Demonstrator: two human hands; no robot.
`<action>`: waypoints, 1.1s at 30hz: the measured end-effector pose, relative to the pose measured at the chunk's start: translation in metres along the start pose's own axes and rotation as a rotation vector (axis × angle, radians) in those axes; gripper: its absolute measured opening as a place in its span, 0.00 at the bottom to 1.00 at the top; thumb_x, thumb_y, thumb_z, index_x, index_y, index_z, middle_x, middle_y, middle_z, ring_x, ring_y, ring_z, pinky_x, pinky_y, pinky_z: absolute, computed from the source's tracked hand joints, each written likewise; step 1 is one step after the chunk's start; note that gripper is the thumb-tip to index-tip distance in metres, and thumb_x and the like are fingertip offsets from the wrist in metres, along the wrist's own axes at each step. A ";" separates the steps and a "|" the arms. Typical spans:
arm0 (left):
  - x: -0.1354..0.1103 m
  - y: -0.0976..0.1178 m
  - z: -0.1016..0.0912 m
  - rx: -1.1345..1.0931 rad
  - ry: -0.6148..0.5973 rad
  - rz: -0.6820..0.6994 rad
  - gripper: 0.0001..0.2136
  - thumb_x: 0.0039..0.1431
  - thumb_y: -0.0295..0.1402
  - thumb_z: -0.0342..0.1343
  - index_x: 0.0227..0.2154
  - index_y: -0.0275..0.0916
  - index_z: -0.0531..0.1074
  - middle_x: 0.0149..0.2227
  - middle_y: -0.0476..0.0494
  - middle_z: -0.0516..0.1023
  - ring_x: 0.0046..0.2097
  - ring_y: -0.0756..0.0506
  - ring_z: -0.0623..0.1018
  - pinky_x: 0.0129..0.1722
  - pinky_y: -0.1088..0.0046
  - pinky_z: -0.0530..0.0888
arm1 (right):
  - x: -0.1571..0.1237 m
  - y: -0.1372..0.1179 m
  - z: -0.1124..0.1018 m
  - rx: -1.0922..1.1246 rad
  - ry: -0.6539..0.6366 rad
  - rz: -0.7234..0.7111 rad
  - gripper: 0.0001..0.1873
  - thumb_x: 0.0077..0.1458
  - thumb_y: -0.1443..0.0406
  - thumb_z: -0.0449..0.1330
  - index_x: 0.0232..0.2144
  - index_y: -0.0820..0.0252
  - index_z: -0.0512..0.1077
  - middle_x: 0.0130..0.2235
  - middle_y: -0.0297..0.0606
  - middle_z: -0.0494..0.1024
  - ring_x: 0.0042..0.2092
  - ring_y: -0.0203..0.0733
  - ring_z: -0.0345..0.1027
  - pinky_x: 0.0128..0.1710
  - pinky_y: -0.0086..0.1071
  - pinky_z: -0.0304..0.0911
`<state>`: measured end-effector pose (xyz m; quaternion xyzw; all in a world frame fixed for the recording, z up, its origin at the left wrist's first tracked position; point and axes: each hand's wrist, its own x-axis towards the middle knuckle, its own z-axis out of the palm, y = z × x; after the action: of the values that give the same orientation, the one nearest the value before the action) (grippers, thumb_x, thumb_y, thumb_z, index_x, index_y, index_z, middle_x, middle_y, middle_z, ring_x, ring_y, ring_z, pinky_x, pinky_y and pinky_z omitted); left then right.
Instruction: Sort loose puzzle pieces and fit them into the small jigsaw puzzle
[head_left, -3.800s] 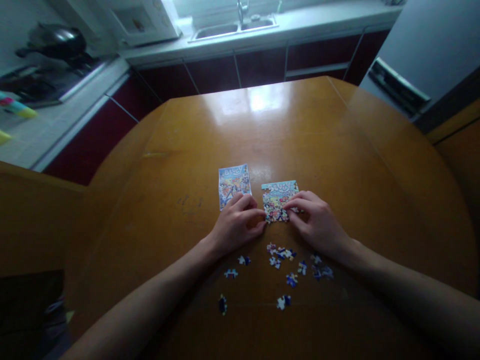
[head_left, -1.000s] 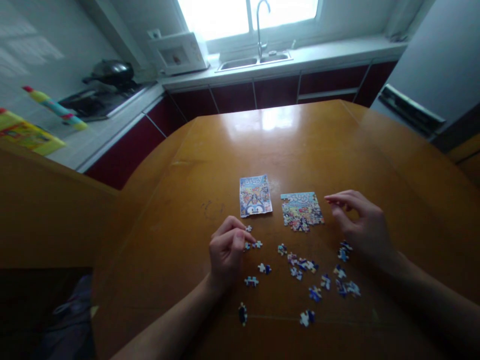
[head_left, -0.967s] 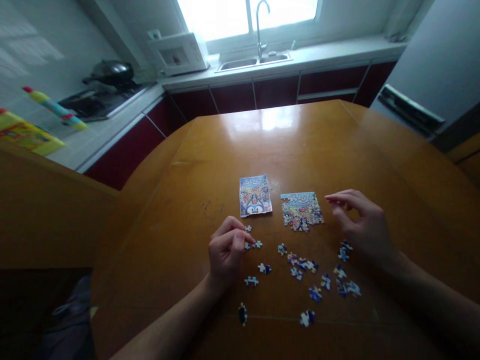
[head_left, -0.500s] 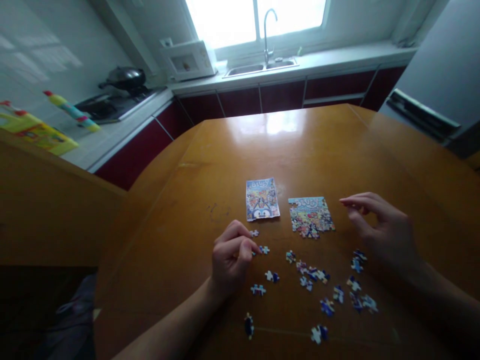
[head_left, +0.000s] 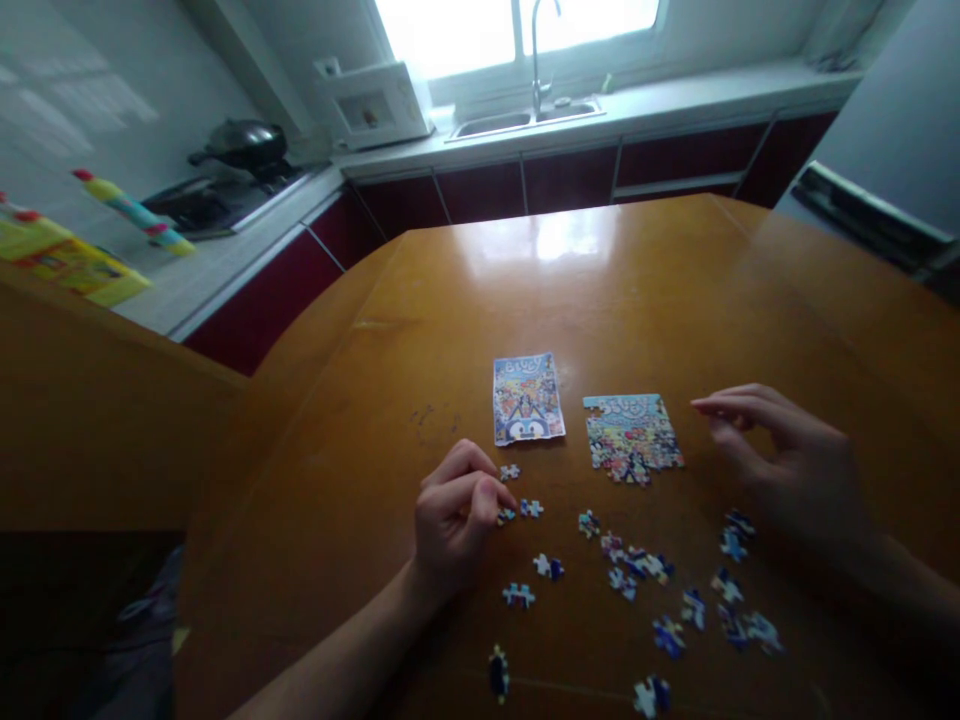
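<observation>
A partly built jigsaw (head_left: pixel 632 437) lies on the wooden table (head_left: pixel 600 290), with a printed picture card (head_left: pixel 527 397) to its left. Several loose pieces (head_left: pixel 637 565) are scattered in front of them. My left hand (head_left: pixel 454 520) rests on the table with its fingers curled, the fingertips pinching a small loose piece (head_left: pixel 505 516); another piece (head_left: pixel 531 508) lies just beside it. My right hand (head_left: pixel 784 460) hovers to the right of the jigsaw, fingers loosely curved and apart, holding nothing that I can see.
A kitchen counter with a sink (head_left: pixel 525 115), a microwave (head_left: pixel 373 103) and a stove with a dark pot (head_left: pixel 244 145) runs behind the table. Colourful bottles (head_left: pixel 131 212) stand at the left. A grey appliance (head_left: pixel 877 150) is at the right.
Earlier both hands pressed on the jigsaw. They have since drawn apart: the left went to the loose pieces, the right lifted off to the jigsaw's right side. The view has drifted slightly.
</observation>
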<state>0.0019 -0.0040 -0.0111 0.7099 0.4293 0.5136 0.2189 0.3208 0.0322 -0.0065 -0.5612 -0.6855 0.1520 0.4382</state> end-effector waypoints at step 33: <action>0.004 -0.003 0.001 0.065 0.044 -0.004 0.19 0.65 0.28 0.49 0.18 0.37 0.74 0.25 0.48 0.67 0.27 0.53 0.69 0.27 0.75 0.64 | 0.001 -0.009 -0.005 0.002 0.046 -0.073 0.07 0.58 0.67 0.59 0.35 0.55 0.77 0.37 0.37 0.78 0.38 0.43 0.72 0.38 0.37 0.65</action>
<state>0.0019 0.0009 -0.0117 0.7042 0.4519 0.5146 0.1873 0.3189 0.0294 0.0028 -0.5387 -0.6952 0.1235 0.4595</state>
